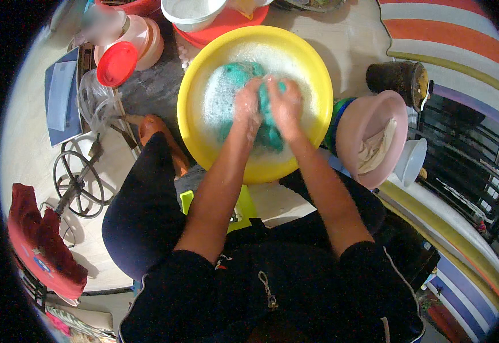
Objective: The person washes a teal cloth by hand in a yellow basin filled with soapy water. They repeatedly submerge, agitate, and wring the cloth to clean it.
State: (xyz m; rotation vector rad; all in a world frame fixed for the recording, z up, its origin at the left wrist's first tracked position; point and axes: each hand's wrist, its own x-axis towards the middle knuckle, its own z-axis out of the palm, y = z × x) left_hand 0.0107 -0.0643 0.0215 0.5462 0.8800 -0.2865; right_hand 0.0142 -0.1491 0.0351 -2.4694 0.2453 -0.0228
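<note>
A large round yellow basin (187, 108) stands in front of me, filled with white, foamy water (216, 106). Inside it lies a wet teal-green cloth (239, 74), bunched up and partly under the suds. My left hand (247, 106), covered in foam, grips the cloth near the middle of the basin. Close beside it on the right, my right hand (285, 106) has its fingers curled round another fold of the same cloth. Part of the cloth trails below the hands in the water.
A pink tub (401, 126) holding a pale cloth (377, 148) stands to the right, beside a dark pot (395, 80). White bowls and a red lid (226, 26) lie beyond the basin. At left are a red round lid (116, 64) and clear plastic bag (96, 100).
</note>
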